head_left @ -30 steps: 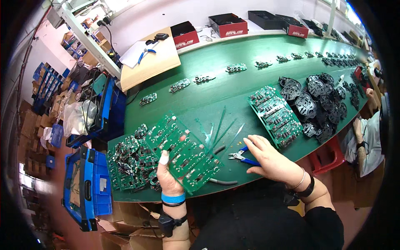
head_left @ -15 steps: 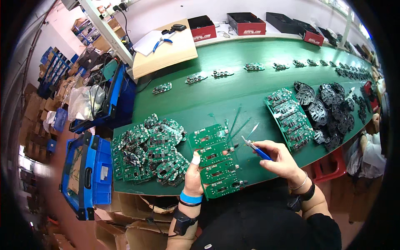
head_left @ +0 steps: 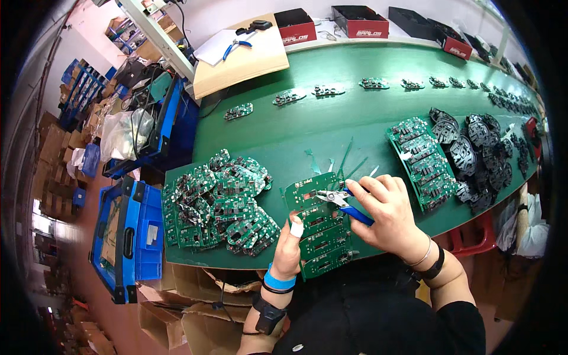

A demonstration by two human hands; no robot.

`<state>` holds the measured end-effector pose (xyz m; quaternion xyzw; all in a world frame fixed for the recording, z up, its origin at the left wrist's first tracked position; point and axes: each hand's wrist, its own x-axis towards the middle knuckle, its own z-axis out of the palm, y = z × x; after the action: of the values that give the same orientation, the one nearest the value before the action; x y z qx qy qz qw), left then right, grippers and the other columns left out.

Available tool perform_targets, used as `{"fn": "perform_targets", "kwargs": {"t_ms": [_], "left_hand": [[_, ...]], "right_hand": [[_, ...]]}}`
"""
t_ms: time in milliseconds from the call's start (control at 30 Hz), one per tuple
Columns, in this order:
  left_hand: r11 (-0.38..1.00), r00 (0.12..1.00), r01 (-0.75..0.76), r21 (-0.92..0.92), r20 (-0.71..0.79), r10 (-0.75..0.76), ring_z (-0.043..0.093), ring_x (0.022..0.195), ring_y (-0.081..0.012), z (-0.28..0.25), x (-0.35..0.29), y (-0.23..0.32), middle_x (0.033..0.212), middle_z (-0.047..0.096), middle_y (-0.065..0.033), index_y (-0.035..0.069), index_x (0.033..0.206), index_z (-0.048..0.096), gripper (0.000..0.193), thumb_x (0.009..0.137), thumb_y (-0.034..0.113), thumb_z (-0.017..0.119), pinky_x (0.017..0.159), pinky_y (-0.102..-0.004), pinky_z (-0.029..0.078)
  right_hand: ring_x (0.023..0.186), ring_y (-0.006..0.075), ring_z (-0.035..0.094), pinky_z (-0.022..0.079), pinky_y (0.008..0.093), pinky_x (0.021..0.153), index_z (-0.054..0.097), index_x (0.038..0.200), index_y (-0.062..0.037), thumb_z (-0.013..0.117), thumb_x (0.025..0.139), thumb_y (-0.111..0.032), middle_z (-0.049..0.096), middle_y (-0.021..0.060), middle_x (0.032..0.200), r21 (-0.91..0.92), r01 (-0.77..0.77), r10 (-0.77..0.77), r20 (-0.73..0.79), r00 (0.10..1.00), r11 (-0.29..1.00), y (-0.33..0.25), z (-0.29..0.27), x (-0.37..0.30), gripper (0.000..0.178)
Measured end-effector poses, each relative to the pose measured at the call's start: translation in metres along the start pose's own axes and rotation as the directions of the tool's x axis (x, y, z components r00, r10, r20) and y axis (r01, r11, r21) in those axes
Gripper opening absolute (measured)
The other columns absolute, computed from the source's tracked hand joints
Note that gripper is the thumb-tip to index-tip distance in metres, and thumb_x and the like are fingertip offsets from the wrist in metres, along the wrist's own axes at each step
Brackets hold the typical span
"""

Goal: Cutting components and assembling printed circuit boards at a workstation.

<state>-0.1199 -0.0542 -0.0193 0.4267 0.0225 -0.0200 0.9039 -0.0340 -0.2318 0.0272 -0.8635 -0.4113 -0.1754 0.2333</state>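
My left hand (head_left: 289, 251) holds a green circuit board panel (head_left: 322, 241) by its left edge, with the thumb, wrapped in white, on top. The panel is made of several joined boards with slots. In my right hand (head_left: 387, 216) is a pair of blue-handled cutters (head_left: 358, 215). Their metal jaws lie over the panel's top board; whether they bite into it I cannot tell. Just beyond the panel, thin green offcut strips (head_left: 346, 155) lie on the green table (head_left: 248, 139). To the left of the panel is a heap of loose circuit boards (head_left: 236, 207).
Right of my hands lie populated board panels (head_left: 423, 168) and black plastic shells (head_left: 461, 154). A row of single boards (head_left: 290, 97) crosses the table farther back. Another pair of blue-handled pliers (head_left: 235, 48) rests on cardboard. Red boxes (head_left: 360, 26) line the back; blue crates (head_left: 145, 236) stand left.
My right hand has brought the cutters left, from beside the panel to over its top board. The view has shifted a little.
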Motion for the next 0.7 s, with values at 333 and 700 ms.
{"fn": "perform_targets", "kwargs": {"t_ms": [333,700], "left_hand": [[0.999,1.0,-0.012,0.052,-0.028,0.014,0.052,0.109,-0.0246,-0.002,-0.007,-0.001,0.124,0.048,-0.0157,0.004,0.134,0.029,0.046,0.097,0.031,0.033,0.091,-0.0373,0.045],[0.996,0.998,0.024,0.088,-0.053,-0.019,0.052,0.11,-0.0228,-0.001,-0.009,0.0,0.123,0.049,-0.0142,0.004,0.135,0.03,0.045,0.098,0.03,0.033,0.092,-0.0354,0.044]], "right_hand": [[0.084,0.0258,0.05,0.038,0.0377,0.075,0.056,0.11,-0.0038,0.067,0.058,-0.018,0.054,0.0086,0.098,-0.04,-0.001,0.001,0.003,1.0,0.999,-0.006,-0.007,-0.001,0.055],[0.084,0.0256,0.049,0.037,0.0381,0.075,0.056,0.11,-0.0034,0.067,0.058,-0.017,0.053,0.0087,0.098,-0.05,0.016,-0.014,0.044,0.999,0.999,-0.005,-0.013,0.001,0.055]]}}
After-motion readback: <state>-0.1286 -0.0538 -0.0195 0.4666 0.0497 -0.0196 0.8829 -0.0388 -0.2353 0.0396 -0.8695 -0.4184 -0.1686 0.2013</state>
